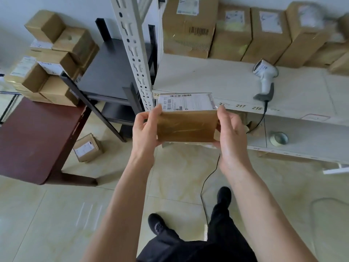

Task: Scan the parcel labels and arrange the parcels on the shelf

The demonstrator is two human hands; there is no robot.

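Parcels (232, 33) stand in row at back of white shelf (207, 80), labels facing us. More boxes (54, 59) stacked at far left beside dark bench (34, 137). Our parcel (187, 125) held up in front of shelf edge, white label (187, 103) on top face. Our left hand (146, 129) grips its left side, right hand (229, 133) its right side, each grip clamped on parcel, fingers curled round edges. Scanner (265, 80) lies on shelf, well apart from hands, cable trailing to floor. Tape roll (278, 138) on lower shelf level.

Both hands, left (145, 129) and right (229, 133), raised forward, fingers curled, gripping.
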